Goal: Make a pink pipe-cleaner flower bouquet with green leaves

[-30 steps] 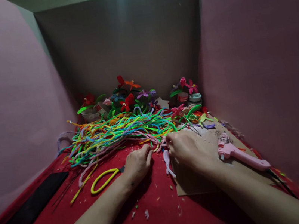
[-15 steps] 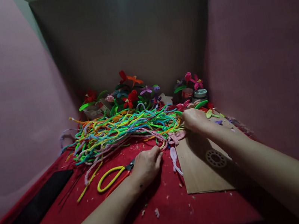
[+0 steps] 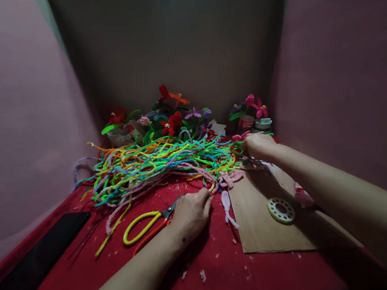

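Note:
My left hand [image 3: 190, 212] rests on the red cloth [image 3: 89, 274] with its fingers curled, pinched near a short pale piece at the edge of the pile. Scissors with yellow handles [image 3: 143, 221] lie just left of it. My right hand [image 3: 258, 145] reaches far to the back right, closed at the right end of a big heap of coloured pipe cleaners [image 3: 153, 166]. What its fingers grip is hidden among the stems and flower pieces. A light pink folded piece [image 3: 226, 203] lies between my hands.
A brown cardboard sheet [image 3: 262, 232] lies at the right with a pale round spool [image 3: 280, 210] on it. Finished pipe-cleaner flowers [image 3: 174, 114] and small jars [image 3: 261, 123] stand at the back wall. A black flat strip [image 3: 33, 268] lies at the left. A pink glue gun [image 3: 302, 195] shows behind my right forearm.
My right hand left the spot beside my left hand and moved back and right to the pile's end. The left hand stayed in place. The spool on the cardboard came into view.

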Tool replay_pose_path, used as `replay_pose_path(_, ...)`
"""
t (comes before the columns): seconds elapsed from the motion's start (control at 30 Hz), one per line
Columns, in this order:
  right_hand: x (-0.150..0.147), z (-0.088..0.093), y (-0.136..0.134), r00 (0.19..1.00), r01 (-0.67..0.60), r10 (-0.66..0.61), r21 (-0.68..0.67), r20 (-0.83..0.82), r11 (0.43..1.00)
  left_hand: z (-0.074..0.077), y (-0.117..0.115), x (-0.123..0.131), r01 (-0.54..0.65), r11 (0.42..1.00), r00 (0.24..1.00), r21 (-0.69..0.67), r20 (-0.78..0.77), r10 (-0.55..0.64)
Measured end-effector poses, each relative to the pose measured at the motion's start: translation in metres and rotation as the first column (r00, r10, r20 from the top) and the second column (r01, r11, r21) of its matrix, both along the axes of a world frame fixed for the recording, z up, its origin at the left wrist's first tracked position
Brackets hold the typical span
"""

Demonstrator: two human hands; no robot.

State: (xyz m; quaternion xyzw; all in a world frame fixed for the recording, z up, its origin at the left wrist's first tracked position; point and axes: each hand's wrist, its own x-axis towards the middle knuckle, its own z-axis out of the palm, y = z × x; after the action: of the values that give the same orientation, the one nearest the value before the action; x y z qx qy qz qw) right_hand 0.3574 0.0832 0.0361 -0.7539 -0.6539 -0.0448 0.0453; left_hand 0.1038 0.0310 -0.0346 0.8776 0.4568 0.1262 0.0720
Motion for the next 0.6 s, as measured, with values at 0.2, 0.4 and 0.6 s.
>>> replay_pose_path(0.2, -0.021, -0.009, -0.014, 0.987, -0.162, 0.16, -0.071, -0.035, 0.984, 0.003, -0.005, 0.001, 0.027, 1.0, 0.999, -0.011, -0.026, -0.027)
replay_pose_path(0.4, -0.055, -0.024, -0.041, 0.973, -0.226, 0.223, -0.054, -0.058, 0.973, 0.0, -0.009, 0.002, 0.035, 0.999, 0.999, 0.001, -0.032, -0.035)
replay_pose_path(0.6, -0.064, -0.034, -0.045, 0.961, -0.272, 0.269, -0.034, -0.062, 0.962, 0.0, -0.009, 0.0, 0.046, 0.999, 0.999, 0.001, -0.025, -0.046)
